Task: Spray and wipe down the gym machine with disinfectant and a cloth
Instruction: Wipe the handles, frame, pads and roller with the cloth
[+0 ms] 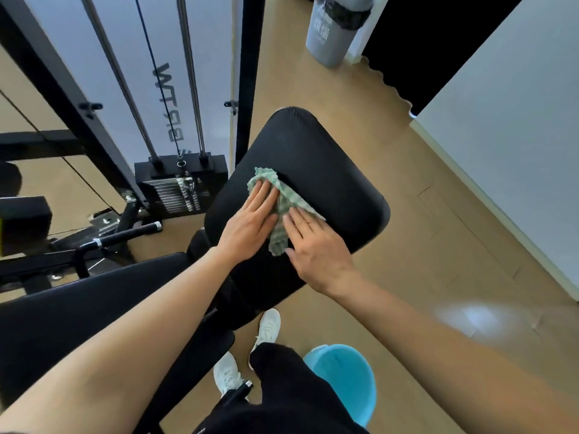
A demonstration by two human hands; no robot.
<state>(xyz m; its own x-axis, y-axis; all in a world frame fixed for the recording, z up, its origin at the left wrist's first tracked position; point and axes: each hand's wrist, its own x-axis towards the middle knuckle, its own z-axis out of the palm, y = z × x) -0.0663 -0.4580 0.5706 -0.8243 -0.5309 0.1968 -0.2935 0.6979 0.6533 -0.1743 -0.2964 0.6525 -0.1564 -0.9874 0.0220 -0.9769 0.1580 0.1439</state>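
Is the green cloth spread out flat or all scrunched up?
Scrunched up. The cloth lies bunched in wrinkly folds on the seat pad, under the left hand and right hand, both pressing flat.

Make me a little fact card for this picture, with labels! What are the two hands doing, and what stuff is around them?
Left hand: flat, fingers straight, pressing on the cloth
Right hand: flat, pressing on the cloth beside the left one
Cloth: green and white, crumpled, lying on the seat pad
Seat pad: black and padded
Weight stack: left of the pad, behind it
Bucket: blue, on the floor, low in the picture
Bin: grey, on the floor farther away
Spray bottle: not in view
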